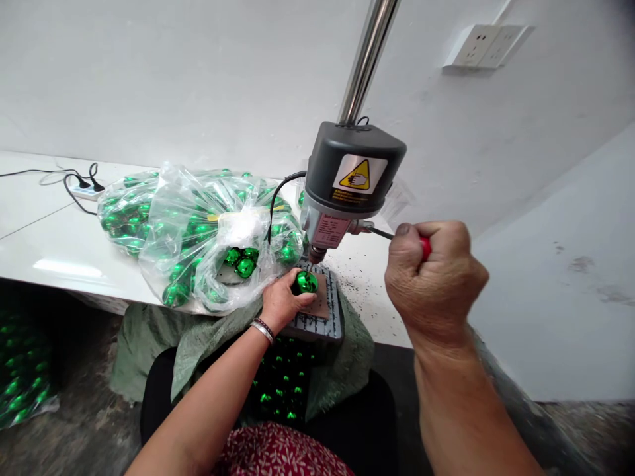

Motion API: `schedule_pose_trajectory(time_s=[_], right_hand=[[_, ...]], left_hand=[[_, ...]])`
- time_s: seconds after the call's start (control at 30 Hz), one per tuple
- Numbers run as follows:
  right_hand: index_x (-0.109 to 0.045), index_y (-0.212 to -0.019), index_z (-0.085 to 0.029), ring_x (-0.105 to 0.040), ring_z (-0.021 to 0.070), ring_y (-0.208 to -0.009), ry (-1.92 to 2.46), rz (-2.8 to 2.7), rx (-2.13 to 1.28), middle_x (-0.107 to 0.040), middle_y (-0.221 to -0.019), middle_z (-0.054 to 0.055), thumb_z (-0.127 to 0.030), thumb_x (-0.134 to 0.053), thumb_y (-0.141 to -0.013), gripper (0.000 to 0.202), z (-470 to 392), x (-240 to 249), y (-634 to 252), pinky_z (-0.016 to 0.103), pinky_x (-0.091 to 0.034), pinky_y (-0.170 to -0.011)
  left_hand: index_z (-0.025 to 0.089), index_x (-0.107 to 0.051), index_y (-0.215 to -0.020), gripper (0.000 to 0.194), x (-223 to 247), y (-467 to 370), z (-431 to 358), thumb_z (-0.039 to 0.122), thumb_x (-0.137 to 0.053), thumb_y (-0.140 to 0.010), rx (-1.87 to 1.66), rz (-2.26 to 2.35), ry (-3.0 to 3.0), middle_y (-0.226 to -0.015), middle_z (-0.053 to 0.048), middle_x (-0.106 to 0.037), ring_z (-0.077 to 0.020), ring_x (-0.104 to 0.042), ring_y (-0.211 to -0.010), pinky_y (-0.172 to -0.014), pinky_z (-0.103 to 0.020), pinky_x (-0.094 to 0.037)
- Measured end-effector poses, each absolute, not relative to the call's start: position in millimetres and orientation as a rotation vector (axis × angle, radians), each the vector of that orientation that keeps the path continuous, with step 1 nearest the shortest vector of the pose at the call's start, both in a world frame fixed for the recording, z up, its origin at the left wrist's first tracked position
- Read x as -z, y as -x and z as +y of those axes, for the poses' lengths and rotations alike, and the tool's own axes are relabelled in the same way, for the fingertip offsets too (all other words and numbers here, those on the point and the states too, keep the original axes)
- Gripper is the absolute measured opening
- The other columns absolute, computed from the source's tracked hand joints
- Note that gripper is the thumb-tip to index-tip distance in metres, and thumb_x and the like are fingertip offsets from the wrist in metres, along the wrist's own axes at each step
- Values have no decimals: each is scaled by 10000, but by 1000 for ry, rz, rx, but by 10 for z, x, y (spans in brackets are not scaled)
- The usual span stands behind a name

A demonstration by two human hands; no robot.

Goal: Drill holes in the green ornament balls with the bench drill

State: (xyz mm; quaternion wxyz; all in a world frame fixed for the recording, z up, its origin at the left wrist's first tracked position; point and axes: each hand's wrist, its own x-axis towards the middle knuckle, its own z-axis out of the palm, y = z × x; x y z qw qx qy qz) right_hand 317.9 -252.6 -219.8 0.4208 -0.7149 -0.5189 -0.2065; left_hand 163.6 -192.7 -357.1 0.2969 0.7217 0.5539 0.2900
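Observation:
My left hand (284, 299) grips a shiny green ball (307, 282) between thumb and fingers, on a brown board (321, 301) that lies on the grey base plate (337, 320) of a drill press (342, 178). The drill's tip comes down at the top of the ball; whether it has entered the ball I cannot tell. My right hand (436, 281) is closed around the red knob (425, 248) of the press's feed lever, to the right of the motor housing.
A clear plastic bag (169, 225) of green balls lies left of the press, its mouth open towards it. More green balls (285, 383) fill a green woven sack (342, 370) below the table edge. Dark shavings (364, 297) litter the white table. A power strip (86, 192) sits far left.

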Motion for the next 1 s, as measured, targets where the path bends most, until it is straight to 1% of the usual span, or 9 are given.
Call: schedule_pose_trajectory(time_s=[0.2,0.37,0.57,0.83,0.9,1.0], right_hand=[[-532,-875,-247,-589,210,-791,1795,-1253,481,-616,-825,99,-550,-314,-913,375,-2537,2317,-3159,356,-427,-709],[-553,-881,-228,-585,233,-825,1792,-1202,432,-608,-843,124,-563,-333,-900,401,-2540,2455,-3155,386,-444,-762],[-534,-852,-229,-571,229,-812,1742,-1180,460,-588,-816,118,-522,-354,-900,347,-2508,2549,-3140,394,-450,-774],[-489,-846,-225,-579,211,-755,1629,-1201,473,-598,-784,110,-478,-392,-888,274,-2533,2813,-3102,365,-466,-734],[-487,-847,-222,-573,203,-747,1620,-1187,466,-604,-787,108,-484,-378,-888,287,-2509,2724,-3107,354,-458,-729],[-507,-854,-211,-546,177,-724,1621,-1172,443,-607,-790,91,-515,-374,-885,334,-2393,2336,-3140,323,-428,-710]], left_hand=[[267,-666,-1161,444,3561,-1632,-1922,376,-744,-738,-768,1457,-1878,-959,9,-753,-196,-666,-881,-797,-267,-466],[262,-665,-1160,458,3595,-1632,-1911,397,-747,-731,-773,1460,-1889,-957,3,-752,-207,-673,-875,-769,-272,-459],[266,-668,-1135,430,3595,-1640,-1918,403,-742,-734,-763,1487,-1901,-930,10,-749,-197,-667,-859,-764,-261,-456],[264,-662,-1172,471,3597,-1642,-1920,407,-743,-731,-781,1483,-1877,-936,-2,-746,-211,-668,-869,-774,-276,-460],[258,-661,-1173,476,3596,-1644,-1911,405,-743,-728,-780,1474,-1866,-918,-1,-740,-208,-664,-851,-762,-278,-457],[251,-665,-1151,457,3593,-1644,-1901,387,-742,-721,-781,1452,-1839,-885,12,-723,-191,-645,-820,-756,-273,-456]])
